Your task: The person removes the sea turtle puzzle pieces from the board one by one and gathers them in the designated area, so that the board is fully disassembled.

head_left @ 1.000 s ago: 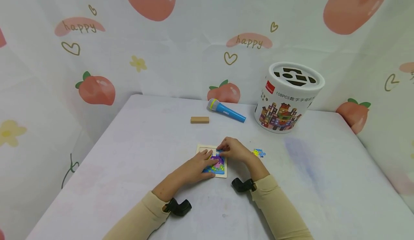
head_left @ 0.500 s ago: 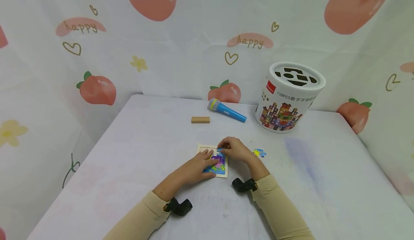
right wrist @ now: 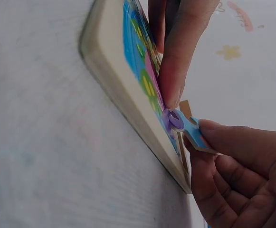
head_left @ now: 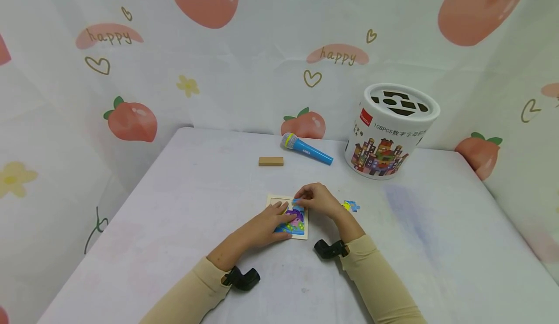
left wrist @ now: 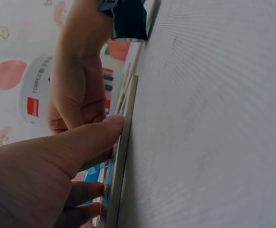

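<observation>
In the head view a small wooden jigsaw tray (head_left: 272, 199) lies on the table with colourful pieces fitted inside it. My left hand (head_left: 262, 226) rests across the tray's left part, fingers spread and fairly straight, covering some of the picture. The left wrist view shows its thumb (left wrist: 110, 124) at the tray's near edge. With thumb and forefinger my right hand (right wrist: 244, 171) pinches a blue and purple puzzle piece (right wrist: 195, 133), tilted over the tray's far right corner. One left fingertip is right at the purple part of that piece.
A loose blue and yellow puzzle piece (head_left: 352, 206) lies right of the tray. Farther back are a wooden block (head_left: 271, 162), a blue toy microphone (head_left: 307, 150) and a large white tub (head_left: 388, 135) with a lid of shaped holes. A printed cloth hangs behind the table.
My right hand has shifted and tilted very slightly at the tray's far right corner, still pinching the piece. The left hand has stayed in place on the tray.
</observation>
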